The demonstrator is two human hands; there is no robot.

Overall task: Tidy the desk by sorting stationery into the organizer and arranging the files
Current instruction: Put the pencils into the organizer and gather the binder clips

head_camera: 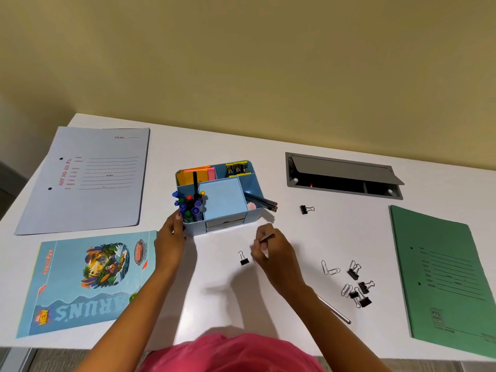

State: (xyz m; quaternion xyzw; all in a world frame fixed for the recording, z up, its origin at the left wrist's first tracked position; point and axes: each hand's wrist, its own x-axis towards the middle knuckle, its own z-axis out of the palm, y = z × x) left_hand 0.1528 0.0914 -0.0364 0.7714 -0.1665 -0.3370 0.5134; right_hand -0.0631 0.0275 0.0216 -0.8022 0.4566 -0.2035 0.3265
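Note:
A light blue desk organizer stands mid-desk, holding markers, sticky notes, pencils and staple boxes. My left hand grips its front left corner. My right hand hovers in front of the organizer and pinches a thin pencil-like stick. A black binder clip lies just left of that hand. Another clip lies right of the organizer. Several binder clips and paper clips are scattered to the right. A grey file, a blue notebook and a green file lie flat.
A silver pen lies near the front edge, partly under my right forearm. An open grey cable hatch is set into the white desk at the back right. A yellow wall rises behind the desk.

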